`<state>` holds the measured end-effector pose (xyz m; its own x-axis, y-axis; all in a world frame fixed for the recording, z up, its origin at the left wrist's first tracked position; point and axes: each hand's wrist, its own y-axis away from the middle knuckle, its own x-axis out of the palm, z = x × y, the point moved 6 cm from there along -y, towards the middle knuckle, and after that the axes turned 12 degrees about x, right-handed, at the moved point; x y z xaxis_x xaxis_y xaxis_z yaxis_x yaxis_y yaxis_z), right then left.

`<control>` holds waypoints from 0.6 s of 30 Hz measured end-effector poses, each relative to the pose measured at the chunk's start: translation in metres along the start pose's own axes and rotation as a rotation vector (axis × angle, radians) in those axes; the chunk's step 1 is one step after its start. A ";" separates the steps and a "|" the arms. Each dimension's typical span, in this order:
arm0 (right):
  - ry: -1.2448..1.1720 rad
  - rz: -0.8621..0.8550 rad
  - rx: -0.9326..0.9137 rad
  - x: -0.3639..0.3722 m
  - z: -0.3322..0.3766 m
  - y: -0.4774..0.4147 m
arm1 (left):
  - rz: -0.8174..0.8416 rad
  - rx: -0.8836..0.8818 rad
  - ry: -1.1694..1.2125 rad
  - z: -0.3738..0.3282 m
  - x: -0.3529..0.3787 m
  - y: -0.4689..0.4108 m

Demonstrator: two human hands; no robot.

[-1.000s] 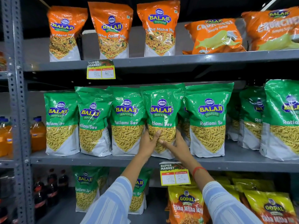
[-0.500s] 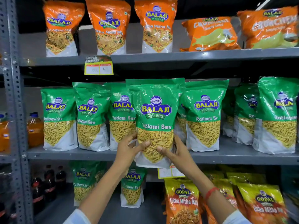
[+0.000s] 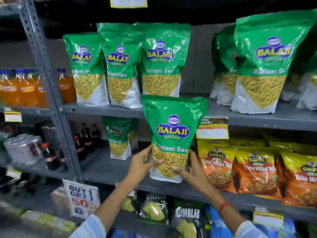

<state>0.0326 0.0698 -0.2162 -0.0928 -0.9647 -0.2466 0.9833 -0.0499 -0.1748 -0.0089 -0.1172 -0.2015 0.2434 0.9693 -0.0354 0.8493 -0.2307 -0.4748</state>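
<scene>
Step, by my read: mid-carry. The Ratlami Sev pouch [image 3: 173, 131] was upright in the air, in front of the middle shelf [image 3: 267, 119] edge and resting on nothing. The left hand [image 3: 142, 167] gripped its lower left side with the thumb across the clear window. The right hand [image 3: 193, 172] gripped the lower right with the thumb in front; its fingers were behind the pouch and hidden.

Next move likely called for a level 2-handed set-down, maybe onto the bare lower shelf [image 3: 103, 167] beside the lone pouch [image 3: 118, 138]. The destination couldn't be told.

Contents: the held pouch's window showed thin yellow sev sticks, packed full. 3 matching pouches [image 3: 120, 66] stood on the middle shelf at left, with more [image 3: 262, 66] at right and a gap between. Gopal packs [image 3: 253, 169] showed an orange mix. The bottles [image 3: 25, 88] held orange drink.
</scene>
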 end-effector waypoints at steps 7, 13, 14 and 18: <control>0.078 0.028 0.238 0.034 -0.085 -0.037 | 0.063 -0.167 -0.032 0.092 -0.022 0.002; 0.029 -0.003 0.339 0.053 -0.124 -0.072 | 0.147 -0.163 -0.027 0.141 -0.031 -0.026; 0.021 -0.014 0.351 0.055 -0.127 -0.076 | 0.158 -0.162 -0.018 0.150 -0.033 -0.029; -0.021 -0.017 0.355 0.061 -0.143 -0.088 | 0.155 -0.180 0.005 0.183 -0.037 -0.035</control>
<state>-0.0820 0.0525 -0.3524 -0.1096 -0.9680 -0.2260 0.9751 -0.1487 0.1644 -0.1337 -0.1288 -0.3447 0.3796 0.9207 -0.0910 0.8711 -0.3888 -0.3000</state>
